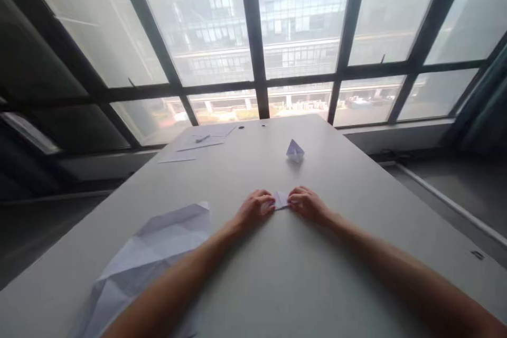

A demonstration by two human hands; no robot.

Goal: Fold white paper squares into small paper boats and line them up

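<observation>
Between my two hands, just above or on the table, is a small piece of folded white paper (281, 200). My left hand (256, 206) grips its left end with the fingers curled in. At the opposite end, my right hand (308, 203) pinches the paper between thumb and fingers. The fingers partly cover both ends, so only the pointed middle of the paper shows. Farther back stands a folded paper boat (295, 151). Under and beside my left forearm lies a large creased sheet of paper (158, 243).
The long white table (253, 285) reaches toward tall windows with dark frames (253, 26). Several flat sheets of paper (202, 142) lie at the far left, with a small white object (203, 138) on top. A dark curtain (479, 105) hangs at the right.
</observation>
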